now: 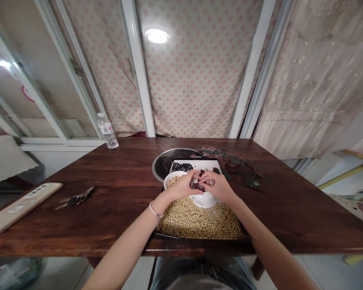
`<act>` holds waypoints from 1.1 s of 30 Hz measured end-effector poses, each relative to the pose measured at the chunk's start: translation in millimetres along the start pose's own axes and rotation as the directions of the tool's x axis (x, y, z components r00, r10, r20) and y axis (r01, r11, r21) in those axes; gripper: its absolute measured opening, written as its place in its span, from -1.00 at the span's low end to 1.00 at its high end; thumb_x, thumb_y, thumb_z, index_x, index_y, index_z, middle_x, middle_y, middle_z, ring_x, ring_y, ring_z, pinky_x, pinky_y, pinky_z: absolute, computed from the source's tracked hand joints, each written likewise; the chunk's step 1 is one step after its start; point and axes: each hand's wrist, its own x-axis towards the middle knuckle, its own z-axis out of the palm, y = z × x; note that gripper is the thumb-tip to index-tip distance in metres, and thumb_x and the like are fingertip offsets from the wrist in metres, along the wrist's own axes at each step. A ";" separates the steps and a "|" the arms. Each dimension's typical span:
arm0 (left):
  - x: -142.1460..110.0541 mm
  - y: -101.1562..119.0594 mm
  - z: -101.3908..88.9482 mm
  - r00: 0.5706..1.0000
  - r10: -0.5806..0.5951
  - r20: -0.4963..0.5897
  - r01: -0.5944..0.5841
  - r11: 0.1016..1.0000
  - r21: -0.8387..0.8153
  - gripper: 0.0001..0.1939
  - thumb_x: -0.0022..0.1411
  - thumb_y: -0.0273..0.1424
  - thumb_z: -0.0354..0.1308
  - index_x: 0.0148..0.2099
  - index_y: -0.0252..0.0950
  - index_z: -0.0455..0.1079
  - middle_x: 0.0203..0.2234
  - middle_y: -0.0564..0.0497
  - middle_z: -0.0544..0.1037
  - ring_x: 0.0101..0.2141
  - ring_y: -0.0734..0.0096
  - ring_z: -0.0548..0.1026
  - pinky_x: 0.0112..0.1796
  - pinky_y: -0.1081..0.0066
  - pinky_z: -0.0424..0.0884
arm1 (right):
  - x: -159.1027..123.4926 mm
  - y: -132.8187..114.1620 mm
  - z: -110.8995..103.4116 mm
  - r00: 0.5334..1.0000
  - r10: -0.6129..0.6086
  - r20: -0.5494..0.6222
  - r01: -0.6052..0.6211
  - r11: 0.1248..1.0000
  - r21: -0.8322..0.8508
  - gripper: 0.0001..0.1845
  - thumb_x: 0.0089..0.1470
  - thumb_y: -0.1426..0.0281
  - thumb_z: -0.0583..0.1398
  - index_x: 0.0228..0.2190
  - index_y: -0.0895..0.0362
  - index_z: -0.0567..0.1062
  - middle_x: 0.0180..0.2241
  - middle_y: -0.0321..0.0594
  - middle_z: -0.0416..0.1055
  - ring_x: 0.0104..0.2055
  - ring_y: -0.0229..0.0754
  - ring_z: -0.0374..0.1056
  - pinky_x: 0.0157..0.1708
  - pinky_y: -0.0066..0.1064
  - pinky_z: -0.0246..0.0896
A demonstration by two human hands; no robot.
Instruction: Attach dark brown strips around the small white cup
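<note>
A dark tray heaped with pale yellow beans sits at the table's near edge. Two white bowls stand in it; the left bowl holds yellow beans, and the other bowl sits under my hands. My left hand and my right hand meet over this bowl, fingers curled and pinched together on small dark reddish pieces. A white box with black beans lies just behind.
A metal basin sits behind the tray. Dark scraps are scattered to the right. Keys and a beige flat case lie at the left, and a water bottle stands at the far left corner of the wooden table.
</note>
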 end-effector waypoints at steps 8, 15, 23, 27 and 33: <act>0.3 1.4 0.1 1.000 -0.005 -0.001 0.005 1.000 0.011 -0.34 -0.08 -0.33 0.33 0.06 -0.27 0.16 -0.15 -0.12 0.46 -0.17 0.15 0.44 -0.21 0.25 0.34 | 1.2 0.1 -2.7 0.999 -0.044 0.004 0.044 0.998 -0.042 -0.91 -0.06 0.51 0.21 -0.48 0.06 0.46 -0.42 -0.28 0.48 -0.37 -0.18 0.35 -0.36 -0.37 0.23; 1.3 1.0 -0.6 1.000 -0.001 0.005 0.001 1.000 0.029 -0.37 -0.08 -0.32 0.33 0.04 -0.26 0.18 -0.17 -0.09 0.45 -0.16 0.16 0.43 -0.22 0.28 0.31 | 3.2 1.9 -1.8 1.000 -0.010 -0.023 0.009 0.999 -0.035 -0.85 -0.10 0.55 0.21 -0.44 0.06 0.46 -0.42 -0.28 0.48 -0.38 -0.17 0.35 -0.35 -0.35 0.22; 2.0 3.2 -0.8 1.000 0.007 0.020 -0.008 1.000 0.023 -0.41 -0.07 -0.32 0.32 0.01 -0.27 0.19 -0.14 -0.09 0.46 -0.15 0.16 0.43 -0.19 0.28 0.31 | 3.0 -2.5 -1.2 1.000 -0.004 0.018 0.004 1.000 0.022 -0.81 -0.05 0.57 0.14 -0.37 0.08 0.41 -0.43 -0.30 0.46 -0.37 -0.21 0.39 -0.36 -0.41 0.23; 2.2 2.3 -0.5 1.000 0.012 0.019 -0.012 1.000 0.018 -0.40 -0.07 -0.33 0.32 0.01 -0.27 0.19 -0.13 -0.11 0.46 -0.13 0.15 0.43 -0.16 0.26 0.31 | 1.8 -2.3 -2.1 1.000 -0.001 0.023 0.000 0.999 0.039 -0.80 -0.03 0.57 0.11 -0.32 0.08 0.37 -0.42 -0.29 0.48 -0.35 -0.21 0.41 -0.36 -0.41 0.24; 1.3 3.3 -0.9 1.000 0.012 0.012 -0.012 1.000 0.025 -0.40 -0.07 -0.36 0.31 0.02 -0.28 0.20 -0.13 -0.13 0.46 -0.11 0.13 0.42 -0.15 0.24 0.31 | 0.8 -3.6 -2.6 1.000 0.005 0.024 -0.007 0.998 0.063 -0.78 -0.02 0.56 0.10 -0.29 0.09 0.35 -0.42 -0.29 0.50 -0.32 -0.20 0.43 -0.35 -0.41 0.23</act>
